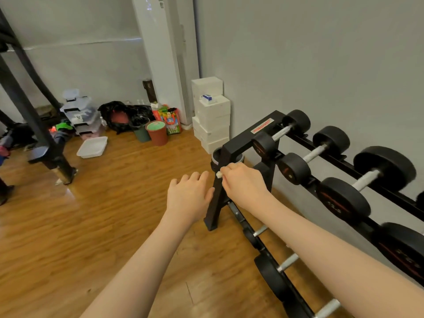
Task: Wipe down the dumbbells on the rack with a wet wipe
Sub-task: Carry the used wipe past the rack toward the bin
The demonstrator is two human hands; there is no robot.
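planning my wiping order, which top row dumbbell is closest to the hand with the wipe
The leftmost top-row dumbbell, at the rack's end, is closest to the right hand.

White boxes (pixel 212 115), tray (pixel 92 147), bins (pixel 157 132)

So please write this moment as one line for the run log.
right hand: pinches small white crumpled wipe | left hand: open, empty | black round dumbbells: on black metal rack
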